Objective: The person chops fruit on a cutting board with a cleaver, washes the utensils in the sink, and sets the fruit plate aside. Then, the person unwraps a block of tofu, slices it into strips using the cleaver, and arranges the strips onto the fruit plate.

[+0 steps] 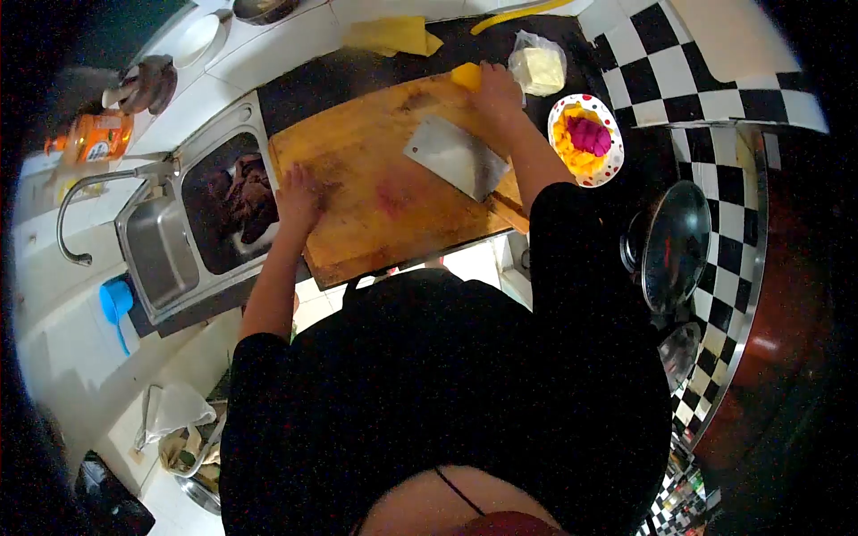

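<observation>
My left hand (pixel 299 198) lies on the left edge of a large wooden cutting board (pixel 357 134), its fingers spread and holding nothing. At the board's far right corner, my right hand (pixel 498 92) has its fingers closed at a smooth yellow piece (pixel 466 76), whose kind I cannot make out. A cleaver (pixel 456 156) with a wide metal blade lies flat on the board below my right hand, its wooden handle (pixel 510 214) toward the near edge. A reddish stain marks the middle of the board.
Right of the board stands a polka-dot plate (pixel 556 121) of yellow and magenta pieces, with a bagged pale block (pixel 542 71) behind it. A sink (pixel 161 250) with dark contents is on the left. A glass lid (pixel 677 247) stands at right; a yellow cloth (pixel 389 36) lies behind.
</observation>
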{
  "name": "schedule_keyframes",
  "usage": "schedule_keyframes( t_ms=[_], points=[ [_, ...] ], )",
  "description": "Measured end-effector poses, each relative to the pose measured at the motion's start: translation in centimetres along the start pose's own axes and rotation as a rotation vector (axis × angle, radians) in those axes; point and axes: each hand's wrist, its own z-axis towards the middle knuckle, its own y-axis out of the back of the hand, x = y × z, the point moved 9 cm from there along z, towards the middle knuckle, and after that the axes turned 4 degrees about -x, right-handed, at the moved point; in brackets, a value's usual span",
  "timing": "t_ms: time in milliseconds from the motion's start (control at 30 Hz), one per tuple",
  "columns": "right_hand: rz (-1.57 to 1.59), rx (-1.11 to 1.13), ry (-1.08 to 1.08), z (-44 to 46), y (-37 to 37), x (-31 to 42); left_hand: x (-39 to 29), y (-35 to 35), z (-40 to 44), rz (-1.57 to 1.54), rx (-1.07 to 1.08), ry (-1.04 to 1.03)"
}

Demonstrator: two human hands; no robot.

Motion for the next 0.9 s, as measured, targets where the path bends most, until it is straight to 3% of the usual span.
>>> schedule_keyframes(
  t_ms=[67, 200, 267, 400, 467, 533, 567, 633, 700, 833, 900],
  points=[
    [-0.061, 0.216, -0.126, 0.2, -1.2, -0.1, -0.7, 0.3, -0.5, 0.022, -0.109, -0.13],
    [-0.097, 0.178, -0.115, 1.3, -2.4, -0.6, -0.8, 1.2, -0.4, 0.022, -0.117, -0.018],
    [-0.12, 0.183, -0.119, 1.0, -1.4, 0.3, -0.7, -0.4, -0.6, 0.093, -0.243, -0.151],
    [-0.142, 0.123, -0.12, 2.1, -3.3, -1.3, -0.7, 0.4, -0.2, 0.05, -0.11, -0.022],
    [-0.128, 0.198, -0.125, 1.5, -1.6, 0.1, 0.0, -1.9, 0.3, -0.026, -0.148, -0.091],
    [0.006, 0.168, -0.132, 2.4, -4.4, -1.9, 0.7, -3.1, 0.8, 0.024, -0.252, -0.111],
    [-0.003, 0.131, -0.084, 2.4, -3.7, -1.4, 0.3, -2.9, 0.6, 0.093, -0.346, -0.123],
    [-0.011, 0.103, -0.031, 2.3, -2.1, 0.2, -0.8, 0.5, -0.2, 0.028, -0.308, -0.072],
    [0.218, 0.249, 0.043, 2.1, -2.6, 2.4, -0.9, 1.2, -0.5, -0.044, -0.274, -0.025],
    [0.032, 0.164, 0.22, 1.6, -3.7, 5.3, -0.7, 0.9, -0.3, 0.002, -0.22, -0.051],
    [0.031, 0.265, 0.173, 1.7, -4.7, 4.9, -0.6, 1.2, -1.0, 0.021, -0.227, -0.07]
  ],
)
